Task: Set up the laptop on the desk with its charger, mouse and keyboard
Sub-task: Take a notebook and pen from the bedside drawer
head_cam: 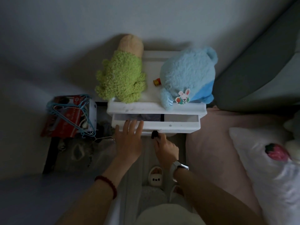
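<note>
White-and-dark setup, nothing fancy. Pinches the dark knob with the right hand, fingertips curled round it, guessing for pulling. Rests the left hand flat on the front of the white drawer, fingers straight and holding nothing, probably to keep it steady. Shows the drawer part open just under the nightstand top. Further back, parks a green plush and a blue plush by the wall, clear of it.
</note>
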A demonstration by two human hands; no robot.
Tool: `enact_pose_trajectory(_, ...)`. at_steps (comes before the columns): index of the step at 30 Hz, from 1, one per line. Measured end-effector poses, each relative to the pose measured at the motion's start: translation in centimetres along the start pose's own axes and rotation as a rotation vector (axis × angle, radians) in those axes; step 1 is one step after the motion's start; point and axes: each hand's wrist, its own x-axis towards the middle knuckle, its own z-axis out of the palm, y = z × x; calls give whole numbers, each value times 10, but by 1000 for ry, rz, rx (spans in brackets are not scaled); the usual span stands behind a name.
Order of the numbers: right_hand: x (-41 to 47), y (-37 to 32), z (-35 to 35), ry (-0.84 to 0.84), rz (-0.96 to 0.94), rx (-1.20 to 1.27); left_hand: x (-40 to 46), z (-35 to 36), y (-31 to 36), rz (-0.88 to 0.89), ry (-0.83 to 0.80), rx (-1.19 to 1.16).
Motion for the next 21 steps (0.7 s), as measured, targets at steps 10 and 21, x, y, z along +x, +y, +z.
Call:
enact_pose_trajectory(10,-11,11,-72,258,-475,-211,3,-11,-4,19,2,-197)
enact_pose_trajectory(21,-42,30,-77,-252,-382,-300,-71,-1,6,27,-86,-320)
